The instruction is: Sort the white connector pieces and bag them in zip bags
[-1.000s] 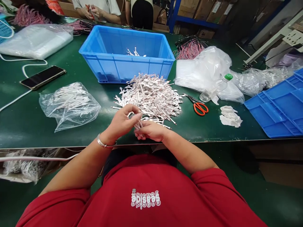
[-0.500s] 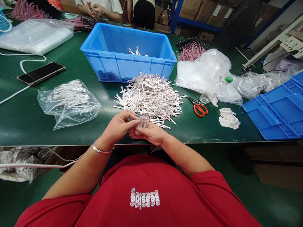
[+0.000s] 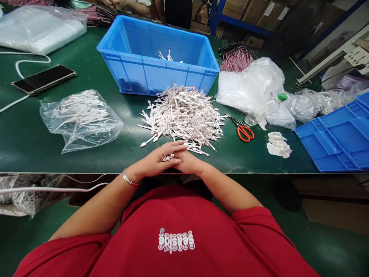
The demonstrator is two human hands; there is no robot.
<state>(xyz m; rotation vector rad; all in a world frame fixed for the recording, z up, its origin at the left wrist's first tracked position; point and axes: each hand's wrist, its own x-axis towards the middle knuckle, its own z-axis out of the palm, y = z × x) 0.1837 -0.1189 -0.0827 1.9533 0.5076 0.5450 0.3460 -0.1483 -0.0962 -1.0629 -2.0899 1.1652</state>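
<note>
Left hand (image 3: 157, 161) and right hand (image 3: 188, 162) lay closed together, pinching a small bundle of white strips (image 3: 168, 157) beside a loose pile (image 3: 181, 115). The strips appeared light, stiff and slippery, best held along their shafts.

Pink-white strips (image 3: 181, 113), blue crate (image 3: 161, 77), red shirt (image 3: 207, 231)

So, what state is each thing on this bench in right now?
Left hand, lying over the right hand.
Right hand, beneath it, small white strips showing between them.
Strip pile, loose heap.
Blue plastic crate, upright, few strips inside.
Clear plastic bag, holding strips.
Orange-handled scissors, closed.
Phone, flat, screen dark.
Plastic bottle, lying down, green cap on.
</note>
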